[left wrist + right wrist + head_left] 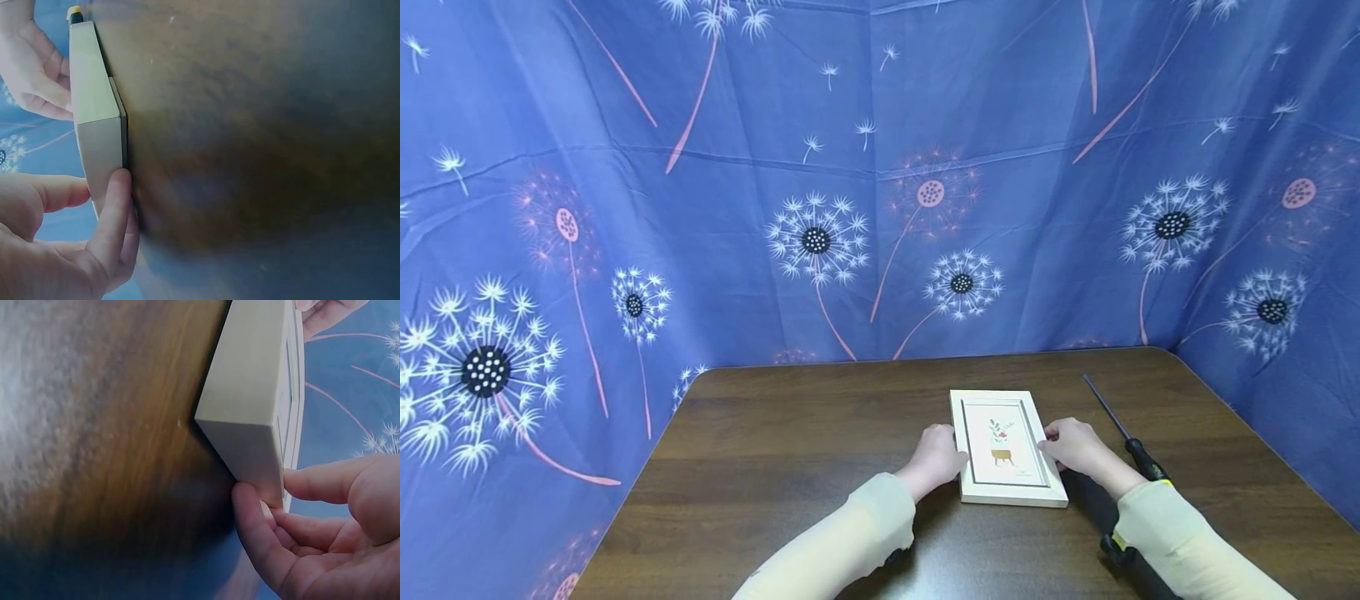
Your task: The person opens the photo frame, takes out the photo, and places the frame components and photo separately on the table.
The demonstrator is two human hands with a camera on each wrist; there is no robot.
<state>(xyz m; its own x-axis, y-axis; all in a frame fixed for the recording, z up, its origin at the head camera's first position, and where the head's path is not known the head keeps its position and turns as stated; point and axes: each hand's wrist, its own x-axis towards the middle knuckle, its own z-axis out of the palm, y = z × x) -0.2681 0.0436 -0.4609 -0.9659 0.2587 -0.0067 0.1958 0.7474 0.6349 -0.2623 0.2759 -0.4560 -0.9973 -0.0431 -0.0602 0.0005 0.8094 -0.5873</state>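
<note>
A white picture frame (1052, 498) with a print of a potted plant lies face up on the brown table, its long sides running away from me. My left hand (934, 460) grips its left side, thumb on the front face and fingers at the side edge. Across from it, my right hand (1078, 447) pinches the right side the same way. In the left wrist view the left fingers (117, 194) reach the lower edge of the frame (100, 144). The right wrist view shows the right thumb (325, 480) on the front and fingers curled at the underside edge.
To the right of the frame lies a long screwdriver (1141, 454) with a black and yellow handle, partly behind my right forearm. The wooden table (775, 433) reaches back to a blue curtain (737, 250) with dandelion prints.
</note>
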